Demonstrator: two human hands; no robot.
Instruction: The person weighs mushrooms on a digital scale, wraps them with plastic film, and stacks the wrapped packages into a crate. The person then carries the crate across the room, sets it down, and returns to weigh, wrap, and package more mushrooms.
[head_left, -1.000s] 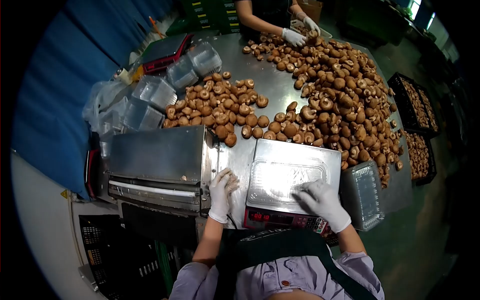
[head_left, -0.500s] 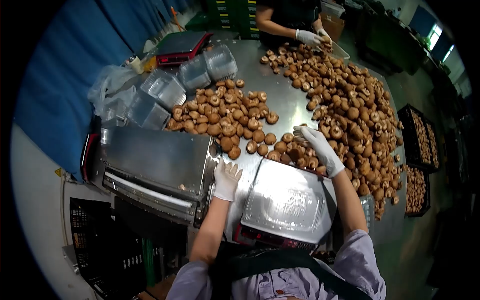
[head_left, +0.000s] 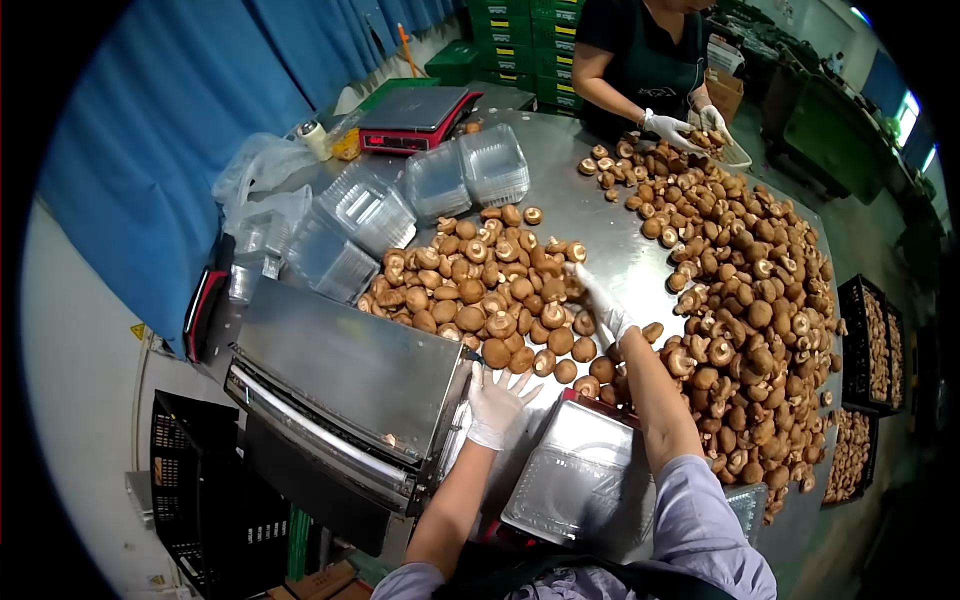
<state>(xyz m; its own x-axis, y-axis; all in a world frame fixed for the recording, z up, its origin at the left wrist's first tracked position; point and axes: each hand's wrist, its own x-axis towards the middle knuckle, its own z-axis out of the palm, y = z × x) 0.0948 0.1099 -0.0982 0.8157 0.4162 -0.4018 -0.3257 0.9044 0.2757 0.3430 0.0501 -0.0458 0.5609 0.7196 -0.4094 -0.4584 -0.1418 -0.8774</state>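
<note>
In the head view, the mushrooms (head_left: 480, 285) lie heaped on the metal table (head_left: 615, 225), round brown caps mixed with pale undersides and stems, some upturned. The right hand (head_left: 602, 303), gloved, reaches to this smaller heap's right edge; whether its fingers hold a mushroom cannot be told. The left hand (head_left: 497, 405), also gloved, has its fingers spread wide and holds nothing, just beside the heap's near edge and the steel machine (head_left: 345, 355). A transparent tray (head_left: 575, 485) rests on the near scale (head_left: 522, 538), partly hidden by the right forearm. Plastic tubs (head_left: 365, 210) border the heap's far left; a larger pile (head_left: 760, 300) spreads at right, where a co-worker (head_left: 650, 75) handles mushrooms. Half a second ago the right hand was over mushrooms just behind the tray; it has moved left, and the left hand forward.
</note>
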